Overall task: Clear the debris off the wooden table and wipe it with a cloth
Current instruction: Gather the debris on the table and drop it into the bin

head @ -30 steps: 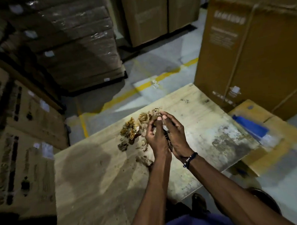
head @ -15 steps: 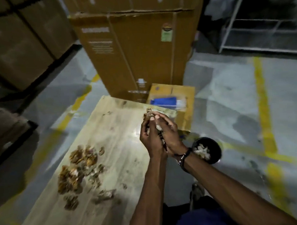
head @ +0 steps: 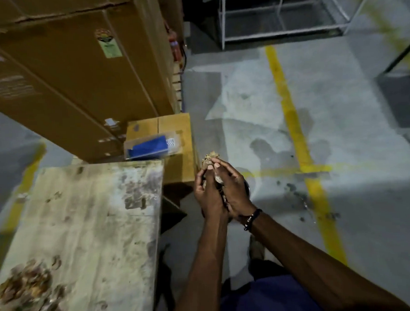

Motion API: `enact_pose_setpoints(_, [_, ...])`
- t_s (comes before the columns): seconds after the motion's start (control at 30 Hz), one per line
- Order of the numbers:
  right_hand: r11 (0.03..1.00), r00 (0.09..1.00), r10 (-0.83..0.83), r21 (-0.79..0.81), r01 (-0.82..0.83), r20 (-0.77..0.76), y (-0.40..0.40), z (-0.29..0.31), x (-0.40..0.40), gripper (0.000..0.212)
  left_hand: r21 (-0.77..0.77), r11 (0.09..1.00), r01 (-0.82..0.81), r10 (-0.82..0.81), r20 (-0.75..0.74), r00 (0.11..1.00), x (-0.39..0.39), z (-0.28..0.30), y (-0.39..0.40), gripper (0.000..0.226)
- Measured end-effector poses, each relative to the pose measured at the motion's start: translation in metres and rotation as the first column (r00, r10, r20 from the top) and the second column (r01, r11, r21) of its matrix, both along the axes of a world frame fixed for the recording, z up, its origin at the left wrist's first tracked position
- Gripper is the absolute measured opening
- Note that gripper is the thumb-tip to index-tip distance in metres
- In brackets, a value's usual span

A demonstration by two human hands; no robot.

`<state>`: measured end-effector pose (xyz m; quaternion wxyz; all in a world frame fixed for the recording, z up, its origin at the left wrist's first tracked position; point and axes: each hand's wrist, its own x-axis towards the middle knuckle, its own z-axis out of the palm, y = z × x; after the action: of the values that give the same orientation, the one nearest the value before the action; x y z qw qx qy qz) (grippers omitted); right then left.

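Cupping a clump of debris (head: pixel 210 158) between them, the left hand (head: pixel 207 197) and right hand (head: pixel 234 194) press together over the floor, right of the wooden surface (head: pixel 89 219). More debris (head: pixel 24 290) lies at its near left corner. A blue cloth (head: pixel 149 147) rests on a far cardboard box (head: pixel 174 126).

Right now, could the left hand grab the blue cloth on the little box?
Probably not yet. The left hand is pressed against the right hand, both cupping a clump of debris. The blue cloth lies uncovered on the small box, so nothing blocks it, but the hand is full.
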<state>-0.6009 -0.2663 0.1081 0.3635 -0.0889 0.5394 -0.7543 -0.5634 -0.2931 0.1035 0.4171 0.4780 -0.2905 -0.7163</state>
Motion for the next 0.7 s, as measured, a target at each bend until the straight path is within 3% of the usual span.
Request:
enact_pose_setpoints(0.37, [0.982, 0.989, -0.060, 0.186, 0.034, 0.139, 0.015, -0.129, -0.120, 0.028, 0.178, 0.984, 0.008, -0.040, 0.176, 0.984, -0.122, -0.123, 0.014, 0.015])
enact_pose_setpoints(0.7, [0.941, 0.947, -0.163, 0.333, 0.064, 0.277, -0.027, -0.365, -0.166, 0.017, 0.333, 0.942, 0.047, -0.138, 0.257, 0.957, -0.173, -0.344, -0.027, 0.025])
